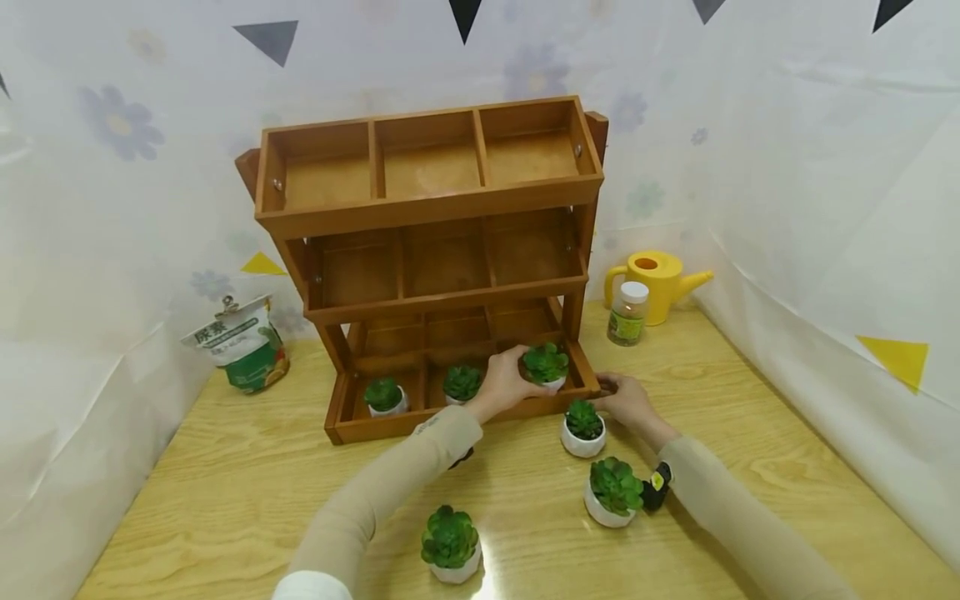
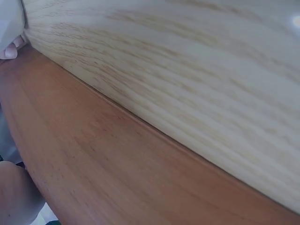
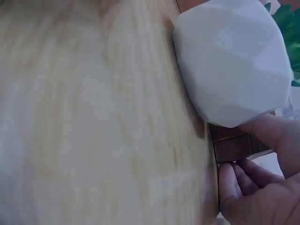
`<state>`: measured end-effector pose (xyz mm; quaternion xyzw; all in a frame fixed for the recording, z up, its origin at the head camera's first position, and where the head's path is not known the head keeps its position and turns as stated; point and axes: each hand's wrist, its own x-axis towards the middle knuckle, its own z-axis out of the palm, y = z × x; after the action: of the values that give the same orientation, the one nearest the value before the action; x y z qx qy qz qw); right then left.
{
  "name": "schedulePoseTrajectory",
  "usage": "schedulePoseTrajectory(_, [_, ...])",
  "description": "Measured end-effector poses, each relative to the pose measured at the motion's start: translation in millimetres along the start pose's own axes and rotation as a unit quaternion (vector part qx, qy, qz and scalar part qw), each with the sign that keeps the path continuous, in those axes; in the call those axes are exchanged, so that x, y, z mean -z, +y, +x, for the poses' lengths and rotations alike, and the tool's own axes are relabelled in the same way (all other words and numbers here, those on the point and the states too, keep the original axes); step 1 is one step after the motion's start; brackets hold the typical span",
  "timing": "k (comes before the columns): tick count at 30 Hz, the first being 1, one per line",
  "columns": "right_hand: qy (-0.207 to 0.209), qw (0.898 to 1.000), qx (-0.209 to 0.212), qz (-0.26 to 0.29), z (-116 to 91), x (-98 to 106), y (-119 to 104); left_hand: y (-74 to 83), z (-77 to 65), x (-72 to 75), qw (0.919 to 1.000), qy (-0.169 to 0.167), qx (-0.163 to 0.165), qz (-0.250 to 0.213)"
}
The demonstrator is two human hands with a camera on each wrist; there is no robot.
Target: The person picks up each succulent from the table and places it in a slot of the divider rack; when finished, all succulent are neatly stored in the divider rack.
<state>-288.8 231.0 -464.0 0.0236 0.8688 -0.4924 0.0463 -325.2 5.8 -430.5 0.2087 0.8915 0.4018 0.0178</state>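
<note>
Head view: A tiered wooden plant shelf (image 1: 429,197) stands on a wood-grain table (image 1: 750,392). The person's left hand (image 1: 508,383) pinches the white pot of a succulent (image 1: 546,365) in the right compartment of the shelf's lowest front tray. Two more potted succulents sit in that tray, one left (image 1: 384,397) and one in the middle (image 1: 462,383). The right hand (image 1: 628,402) grips the shelf's front right corner, its fingers curled. In front of the shelf, three potted succulents stand on the table: one close to that corner (image 1: 583,429), two farther out. Right of the shelf are a white-lidded jar (image 1: 627,315) and a yellow watering can (image 1: 660,287); left is a clipped green-and-white bag (image 1: 243,346).

Left wrist view: The shelf's front board crosses diagonally; fingertips show at its far end. The left hand's grip cannot be told here.

Right wrist view: A faceted white pot looms beside the right hand, whose thumb and fingers straddle the shelf corner.
</note>
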Motion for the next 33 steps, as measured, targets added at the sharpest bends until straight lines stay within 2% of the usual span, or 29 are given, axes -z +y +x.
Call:
schedulePoseTrajectory(4, [0.004,1.000,0.002,0.000,-0.5,-1.1,1.3,-1.5,-0.7,-1.1,1.0000,-0.001,0.004,0.006])
schedulePoseTrajectory(12, [0.003,1.000,0.005,0.002,-3.9,-2.1,-0.5,-0.5,-3.0,-0.8,0.9997,0.000,-0.018,0.014])
schedulePoseTrajectory(21, [0.009,1.000,-0.001,0.005,-2.6,-0.3,2.3,5.5,-2.0,2.0,0.9997,-0.021,0.009,0.010])
schedulePoseTrajectory(33, [0.009,1.000,0.002,-0.011,2.2,-2.5,3.6,0.6,-0.4,4.0,0.9991,-0.036,0.010,0.019])
